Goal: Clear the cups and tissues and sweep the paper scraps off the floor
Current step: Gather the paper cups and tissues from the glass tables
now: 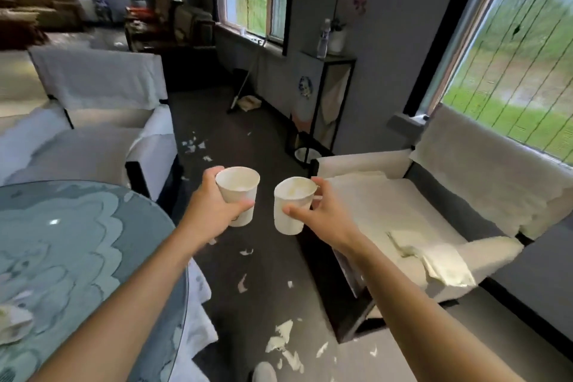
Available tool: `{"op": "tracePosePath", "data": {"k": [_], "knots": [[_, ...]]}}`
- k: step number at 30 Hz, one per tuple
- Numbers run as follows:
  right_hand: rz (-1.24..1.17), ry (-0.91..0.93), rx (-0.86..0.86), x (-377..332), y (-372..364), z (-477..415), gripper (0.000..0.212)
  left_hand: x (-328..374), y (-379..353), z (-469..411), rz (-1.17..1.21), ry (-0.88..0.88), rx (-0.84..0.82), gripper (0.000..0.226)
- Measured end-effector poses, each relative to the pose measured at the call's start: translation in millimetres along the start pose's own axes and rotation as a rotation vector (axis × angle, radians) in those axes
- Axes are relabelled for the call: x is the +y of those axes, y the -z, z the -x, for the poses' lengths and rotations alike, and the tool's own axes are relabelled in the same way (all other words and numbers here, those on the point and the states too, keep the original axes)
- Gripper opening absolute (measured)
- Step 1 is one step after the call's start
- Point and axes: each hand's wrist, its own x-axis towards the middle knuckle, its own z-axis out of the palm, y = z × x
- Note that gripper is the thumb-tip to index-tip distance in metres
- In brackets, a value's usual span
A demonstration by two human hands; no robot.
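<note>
Two forearms [130, 298] stretch over paper scraps [283, 335] on the floor [263, 133]. Left hand [214, 205] grips the left cup [238, 192] by its side, right hand [319, 214] the right cup [290, 208], both in mid-air. Thin paper: light, probably crushable, so hold gently.

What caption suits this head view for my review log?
The left hand holds one paper cup, right hand a second paper cup, above dark floor littered with paper scraps, beside a glass table.

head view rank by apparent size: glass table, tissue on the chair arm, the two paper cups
1. glass table
2. tissue
3. left cup and right cup, which look alike: no ranking between them
</note>
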Motion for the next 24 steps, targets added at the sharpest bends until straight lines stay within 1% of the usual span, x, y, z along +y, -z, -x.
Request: {"op": "tracePosePath", "data": {"k": [6,9,14,19,24], "knots": [[-0.006,0.015,-0.085,5,-1,-230,0.098,-18,-33,-202,-0.035,0.039,0.025,0.082],[-0.042,0.005,-0.093,6,6,-327,0.099,-19,-56,-288,-0.055,0.041,0.008,0.082],[-0.045,0.005,-0.111,35,7,-501,0.098,-38,-103,-454,-0.072,0.071,0.027,0.083],[-0.021,0.019,-0.130,62,4,-707,0.094,-59,-148,-645,-0.077,0.092,0.024,0.084],[-0.017,0.020,-0.190,42,-5,-902,0.094,-61,-156,-829,-0.071,0.123,0.087,0.083]]}}
